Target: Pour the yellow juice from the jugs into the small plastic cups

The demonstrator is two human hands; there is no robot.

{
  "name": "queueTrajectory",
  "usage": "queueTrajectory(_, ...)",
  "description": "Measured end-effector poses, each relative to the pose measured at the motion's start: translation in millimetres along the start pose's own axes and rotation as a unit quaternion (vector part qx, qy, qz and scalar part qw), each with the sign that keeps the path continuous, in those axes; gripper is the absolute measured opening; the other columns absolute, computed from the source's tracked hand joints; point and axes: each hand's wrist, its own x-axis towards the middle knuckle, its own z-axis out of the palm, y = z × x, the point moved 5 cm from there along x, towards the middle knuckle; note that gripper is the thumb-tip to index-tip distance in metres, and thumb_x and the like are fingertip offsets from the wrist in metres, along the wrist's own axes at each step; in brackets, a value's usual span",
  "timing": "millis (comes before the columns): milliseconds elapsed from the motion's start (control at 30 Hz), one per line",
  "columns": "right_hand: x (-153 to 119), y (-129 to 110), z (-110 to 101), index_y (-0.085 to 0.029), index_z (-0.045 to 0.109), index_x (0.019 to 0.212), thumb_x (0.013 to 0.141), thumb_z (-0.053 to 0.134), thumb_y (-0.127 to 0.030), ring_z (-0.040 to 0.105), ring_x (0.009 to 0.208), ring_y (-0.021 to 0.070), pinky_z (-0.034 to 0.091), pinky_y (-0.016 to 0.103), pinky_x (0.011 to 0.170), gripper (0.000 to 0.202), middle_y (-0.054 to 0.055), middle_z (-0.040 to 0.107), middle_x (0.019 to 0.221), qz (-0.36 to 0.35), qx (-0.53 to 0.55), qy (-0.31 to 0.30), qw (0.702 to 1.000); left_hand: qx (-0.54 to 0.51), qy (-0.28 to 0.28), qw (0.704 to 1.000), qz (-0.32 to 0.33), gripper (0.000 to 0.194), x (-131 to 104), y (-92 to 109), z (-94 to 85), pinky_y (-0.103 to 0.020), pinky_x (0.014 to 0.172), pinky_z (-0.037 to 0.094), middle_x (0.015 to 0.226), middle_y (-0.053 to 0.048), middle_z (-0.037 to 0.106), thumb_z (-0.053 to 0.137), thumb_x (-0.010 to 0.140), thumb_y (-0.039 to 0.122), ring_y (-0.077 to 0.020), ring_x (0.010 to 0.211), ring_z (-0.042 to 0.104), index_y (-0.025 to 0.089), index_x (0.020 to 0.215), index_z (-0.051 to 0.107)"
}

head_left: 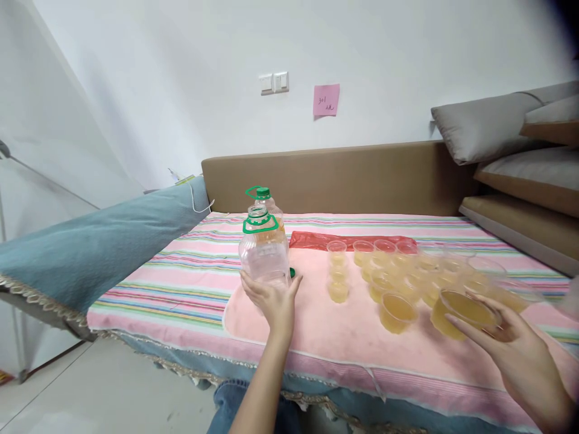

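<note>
My left hand (pixel 271 301) is wrapped round the lower part of a clear, uncapped plastic bottle (pixel 265 256) with a green handle ring. Behind it stands a second bottle with a green cap (pixel 263 193). On the right, my right hand (pixel 502 328) grips a clear cup of yellow liquid (pixel 464 313), thumb at the near side and fingers at the far side. Just left of that cup is another filled cup (pixel 398 312). Several more cups of yellow liquid (pixel 338 286) stand in rows behind them. A green cap (pixel 292 272) lies beside the uncapped bottle.
A pink mat (pixel 312 337) lies on the striped cloth (pixel 181 283). Red plastic (pixel 312 240) stretches behind the cups. Cushions (pixel 493 123) are piled at the back right, and a blue-covered armrest (pixel 104 235) is at the left.
</note>
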Motion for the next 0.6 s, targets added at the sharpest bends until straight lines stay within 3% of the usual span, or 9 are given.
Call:
queueTrajectory(133, -1.0, 6.7, -2.3, -0.026, 0.062, 0.115, 0.042, 0.087, -0.046, 0.056, 0.124, 0.0383, 0.045, 0.046, 0.106, 0.08, 0.008, 0.062, 0.133, 0.045, 0.031, -0.018, 0.998, 0.068, 0.052, 0.996, -0.04, 0.124, 4.8, -7.4, 9.7, -0.059, 0.114, 0.024, 0.146, -0.03, 0.031, 0.084, 0.059, 0.04, -0.0431, 0.138, 0.03, 0.008, 0.15, 0.006)
queueTrajectory(233, 0.1, 8.1, -3.7, -0.028, 0.061, 0.116, 0.045, 0.088, -0.044, 0.057, 0.124, 0.034, 0.047, 0.039, 0.105, 0.078, 0.005, 0.062, 0.131, 0.036, 0.045, -0.025, 0.998, 0.04, 0.037, 0.997, -0.056, 0.116, 23.3, -19.7, 0.8, -0.054, 0.114, 0.028, 0.139, -0.026, 0.04, 0.083, 0.056, 0.032, -0.0395, 0.133, 0.037, 0.008, 0.148, 0.017)
queueTrajectory(333, 2.1, 9.9, -3.5, -0.028, 0.061, 0.115, 0.046, 0.088, -0.044, 0.059, 0.121, 0.0325, 0.05, 0.035, 0.102, 0.076, 0.004, 0.065, 0.126, 0.038, 0.056, -0.027, 0.997, -0.085, -0.063, 0.993, -0.058, 0.11, 46.2, -35.2, -11.4, -0.049, 0.111, 0.036, 0.139, -0.02, 0.042, 0.084, 0.054, 0.036, -0.0329, 0.128, 0.046, 0.016, 0.146, 0.026)
queueTrajectory(467, 5.8, 10.9, -0.1, -0.027, 0.061, 0.114, 0.048, 0.088, -0.045, 0.055, 0.125, 0.0342, 0.049, 0.045, 0.104, 0.074, 0.006, 0.062, 0.129, 0.002, 0.056, -0.043, 0.997, -0.264, -0.247, 0.926, -0.112, 0.102, 61.6, -50.2, -16.7, -0.049, 0.11, 0.038, 0.141, -0.015, 0.047, 0.088, 0.052, 0.036, -0.0308, 0.129, 0.05, 0.025, 0.14, 0.037)
queueTrajectory(600, 7.8, 9.6, 6.5, -0.027, 0.06, 0.113, 0.054, 0.087, -0.046, 0.056, 0.124, 0.0338, 0.049, 0.051, 0.103, 0.067, 0.008, 0.061, 0.13, -0.023, 0.059, -0.063, 0.996, -0.308, -0.344, 0.88, -0.109, 0.094, 63.4, -52.1, -12.9, -0.048, 0.118, 0.027, 0.146, -0.015, 0.047, 0.089, 0.053, 0.033, -0.0324, 0.139, 0.041, 0.024, 0.136, 0.046)
